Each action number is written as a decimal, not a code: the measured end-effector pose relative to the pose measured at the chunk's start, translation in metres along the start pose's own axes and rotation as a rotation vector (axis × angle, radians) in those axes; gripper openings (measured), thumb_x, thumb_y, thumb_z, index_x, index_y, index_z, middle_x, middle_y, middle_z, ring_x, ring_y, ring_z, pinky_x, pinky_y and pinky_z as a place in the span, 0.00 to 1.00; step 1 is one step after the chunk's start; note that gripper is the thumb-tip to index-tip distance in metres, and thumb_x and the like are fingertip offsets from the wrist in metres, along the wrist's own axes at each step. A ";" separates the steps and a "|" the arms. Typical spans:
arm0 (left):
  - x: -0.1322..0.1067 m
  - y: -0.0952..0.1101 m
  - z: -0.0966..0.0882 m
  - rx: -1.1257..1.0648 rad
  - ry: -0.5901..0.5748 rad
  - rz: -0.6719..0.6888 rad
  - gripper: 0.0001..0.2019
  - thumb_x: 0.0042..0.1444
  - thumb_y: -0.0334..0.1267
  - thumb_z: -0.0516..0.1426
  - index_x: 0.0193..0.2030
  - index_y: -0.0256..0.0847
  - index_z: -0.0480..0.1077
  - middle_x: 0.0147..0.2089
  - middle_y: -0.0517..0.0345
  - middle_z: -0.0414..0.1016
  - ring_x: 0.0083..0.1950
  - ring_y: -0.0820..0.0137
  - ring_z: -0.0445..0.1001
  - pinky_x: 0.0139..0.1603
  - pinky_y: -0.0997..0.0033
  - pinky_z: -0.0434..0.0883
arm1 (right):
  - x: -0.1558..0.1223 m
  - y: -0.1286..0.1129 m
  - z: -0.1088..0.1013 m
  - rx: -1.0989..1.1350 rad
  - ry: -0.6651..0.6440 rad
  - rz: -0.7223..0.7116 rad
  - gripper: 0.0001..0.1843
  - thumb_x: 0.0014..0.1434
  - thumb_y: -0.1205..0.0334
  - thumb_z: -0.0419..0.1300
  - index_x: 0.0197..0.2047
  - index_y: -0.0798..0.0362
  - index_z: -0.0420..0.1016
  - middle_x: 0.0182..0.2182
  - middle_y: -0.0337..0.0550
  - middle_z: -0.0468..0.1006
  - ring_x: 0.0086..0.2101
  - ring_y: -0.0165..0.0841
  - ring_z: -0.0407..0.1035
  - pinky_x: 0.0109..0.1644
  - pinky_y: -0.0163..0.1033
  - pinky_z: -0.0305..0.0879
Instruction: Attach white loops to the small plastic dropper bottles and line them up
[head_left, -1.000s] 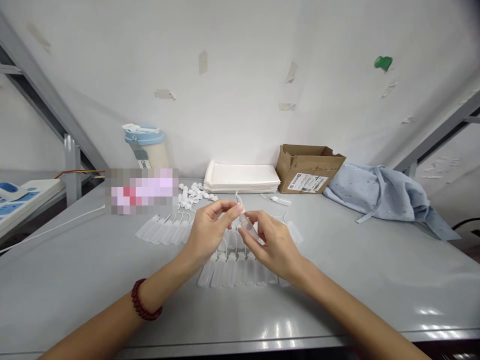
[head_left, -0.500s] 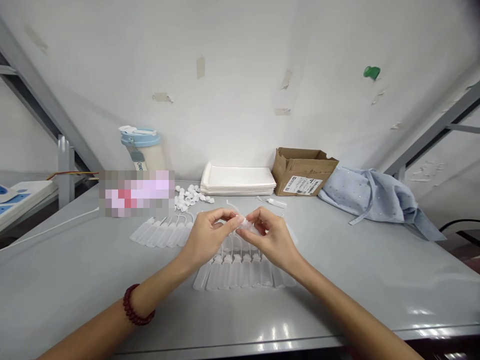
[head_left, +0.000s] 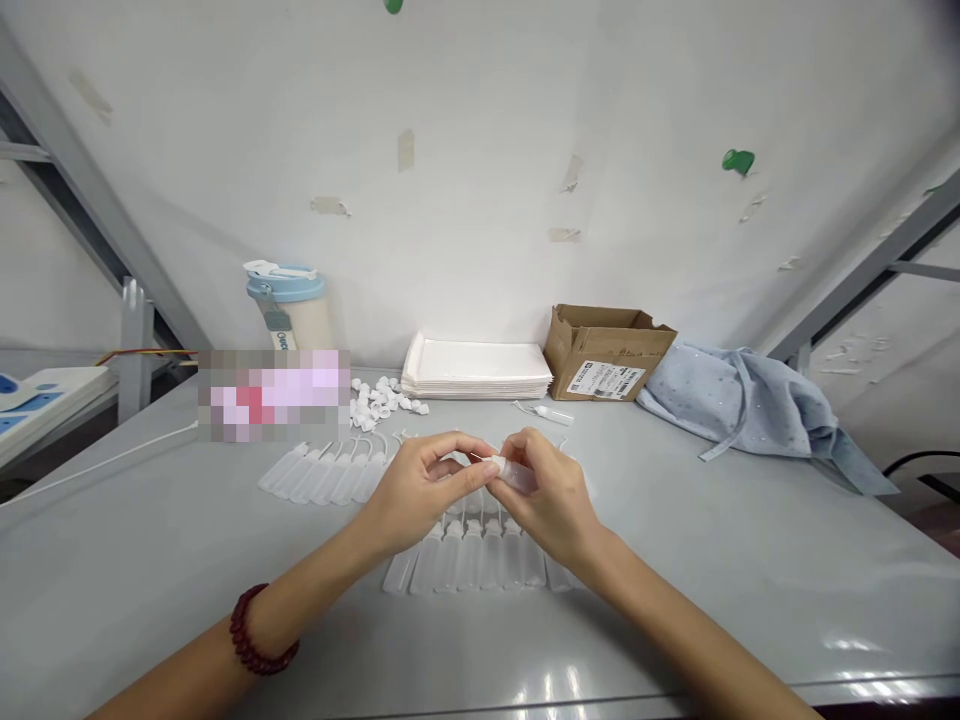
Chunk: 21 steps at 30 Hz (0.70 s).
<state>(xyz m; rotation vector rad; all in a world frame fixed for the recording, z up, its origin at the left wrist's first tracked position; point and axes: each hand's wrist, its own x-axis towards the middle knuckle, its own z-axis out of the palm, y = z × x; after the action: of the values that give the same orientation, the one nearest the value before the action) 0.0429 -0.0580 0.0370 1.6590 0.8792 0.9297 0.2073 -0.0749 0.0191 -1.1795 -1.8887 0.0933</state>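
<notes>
Between my hands is a small translucent squeeze bottle (head_left: 517, 476) with a white cap and a thin tip. My right hand (head_left: 553, 500) is closed around its body. The thumb and fingers of my left hand (head_left: 420, 485) pinch at the white cap end. Below them lies a front row of similar bottles (head_left: 469, 562), with thin curved tubes on their caps. Another row of bottles (head_left: 330, 474) lies to the left, partly behind my left hand. More bottles behind my hands are mostly hidden.
Loose white caps (head_left: 379, 402) are heaped beyond the left row. A single bottle (head_left: 553, 414) lies near a stack of white trays (head_left: 480, 370). Behind are a cardboard box (head_left: 607, 350), a blue cloth (head_left: 735, 400), a blue-lidded cup (head_left: 292, 300) and a blurred pink item (head_left: 292, 390).
My hands have turned the bottle slightly, so more of its body shows and its tip points left. The view has tilted up a little.
</notes>
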 end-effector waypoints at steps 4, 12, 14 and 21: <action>-0.001 0.002 -0.001 0.009 -0.023 0.047 0.10 0.55 0.45 0.58 0.37 0.41 0.73 0.39 0.54 0.76 0.42 0.64 0.73 0.42 0.67 0.72 | -0.001 0.003 0.000 -0.108 0.054 -0.066 0.08 0.56 0.60 0.57 0.33 0.49 0.58 0.25 0.35 0.67 0.21 0.26 0.61 0.23 0.31 0.57; -0.005 0.005 -0.005 0.151 -0.027 0.325 0.06 0.56 0.34 0.58 0.40 0.43 0.75 0.44 0.53 0.75 0.47 0.64 0.71 0.51 0.63 0.68 | 0.000 0.004 -0.002 -0.145 0.099 -0.216 0.09 0.58 0.60 0.56 0.30 0.50 0.59 0.24 0.38 0.66 0.22 0.27 0.61 0.23 0.31 0.56; -0.004 0.004 -0.006 0.178 -0.024 0.337 0.07 0.55 0.34 0.58 0.40 0.44 0.75 0.46 0.53 0.74 0.49 0.64 0.71 0.53 0.63 0.67 | -0.001 0.006 -0.002 -0.172 0.016 -0.229 0.10 0.58 0.62 0.54 0.27 0.50 0.58 0.19 0.34 0.64 0.18 0.25 0.57 0.21 0.30 0.51; -0.002 0.001 -0.008 0.117 -0.046 0.142 0.08 0.56 0.40 0.58 0.40 0.42 0.75 0.39 0.55 0.77 0.41 0.67 0.73 0.45 0.68 0.71 | -0.001 0.003 -0.003 -0.181 -0.083 -0.192 0.06 0.58 0.62 0.53 0.30 0.51 0.61 0.20 0.35 0.66 0.19 0.27 0.60 0.22 0.31 0.51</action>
<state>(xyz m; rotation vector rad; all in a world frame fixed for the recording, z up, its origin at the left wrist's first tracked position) 0.0352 -0.0568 0.0396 1.8560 0.8061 0.9475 0.2114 -0.0751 0.0184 -1.1211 -2.1094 -0.1385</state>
